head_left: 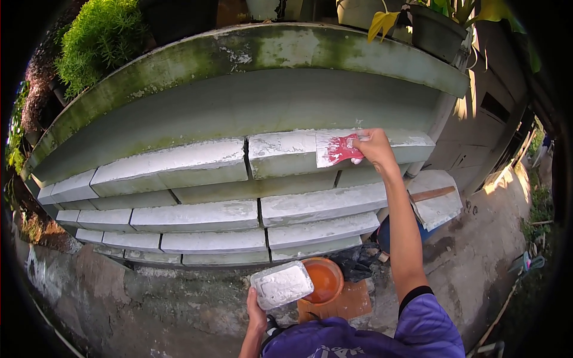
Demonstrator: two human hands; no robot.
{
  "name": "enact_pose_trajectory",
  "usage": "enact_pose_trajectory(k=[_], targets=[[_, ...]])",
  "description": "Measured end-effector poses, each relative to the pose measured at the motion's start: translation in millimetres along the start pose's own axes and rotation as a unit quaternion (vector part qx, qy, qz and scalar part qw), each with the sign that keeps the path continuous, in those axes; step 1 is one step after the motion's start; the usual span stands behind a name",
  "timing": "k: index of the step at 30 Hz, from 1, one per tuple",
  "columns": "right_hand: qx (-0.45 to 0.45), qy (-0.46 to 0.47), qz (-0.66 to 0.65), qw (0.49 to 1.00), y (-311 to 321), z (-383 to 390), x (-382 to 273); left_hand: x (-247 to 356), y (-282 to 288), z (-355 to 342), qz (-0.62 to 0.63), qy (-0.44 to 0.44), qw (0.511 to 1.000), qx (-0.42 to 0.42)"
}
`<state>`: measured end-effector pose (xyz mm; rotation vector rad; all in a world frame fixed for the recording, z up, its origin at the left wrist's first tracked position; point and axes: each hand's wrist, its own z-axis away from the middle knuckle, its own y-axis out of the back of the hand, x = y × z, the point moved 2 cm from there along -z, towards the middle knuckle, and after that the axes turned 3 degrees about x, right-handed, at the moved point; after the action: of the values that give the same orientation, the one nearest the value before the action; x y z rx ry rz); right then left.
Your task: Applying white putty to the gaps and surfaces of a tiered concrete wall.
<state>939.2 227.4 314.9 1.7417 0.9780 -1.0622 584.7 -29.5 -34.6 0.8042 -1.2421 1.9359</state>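
My right hand [374, 149] is closed on a red putty knife [343, 148] smeared with white paste. Its wide blade lies against the top block course [280, 146] of a stepped wall, right of a dark vertical joint. White paste coats the upper faces of the blocks, patchy on this one. Low at the body, my left hand [255, 310] grips the side of a shallow rectangular tray [282, 285] filled with white paste. The tray partly overlaps an orange bowl [325, 280] on the ground, which holds orange-looking liquid.
Above, a mossy ledge [268, 51] carries potted plants [439, 33] and a leafy green bush [98, 42]. Right of my arm, a board with a wooden strip [433, 194] lies over a blue container [384, 235]. Black plastic [355, 265] and brown cardboard [346, 301] sit beside the bowl.
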Motion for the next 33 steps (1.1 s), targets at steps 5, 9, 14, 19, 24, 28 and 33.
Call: enact_pose_trajectory(k=[5,9,14,19,24,28,33], targets=[[0.003,-0.003,-0.055,0.998,19,4,-19,-2,1,-2,0.0,-0.01,1.0,-0.004],[-0.007,-0.005,-0.086,0.996,9,-1,-29,-6,1,-4,0.005,0.0,1.0,-0.008],[-0.035,0.002,-0.106,0.994,-39,-3,-30,-5,-3,-3,-0.004,0.014,1.0,-0.009],[-0.016,0.029,0.014,0.999,-33,-12,-12,-2,-6,-1,-0.008,0.006,1.0,-0.011],[0.026,0.044,0.066,0.996,5,-28,13,-11,0,-6,-0.001,0.004,1.0,-0.003],[0.019,0.016,0.081,0.996,16,-18,1,-9,-1,-7,0.007,0.004,1.0,-0.012],[-0.008,-0.025,0.048,0.999,32,-12,-5,-7,-5,-6,0.008,0.009,1.0,-0.012]])
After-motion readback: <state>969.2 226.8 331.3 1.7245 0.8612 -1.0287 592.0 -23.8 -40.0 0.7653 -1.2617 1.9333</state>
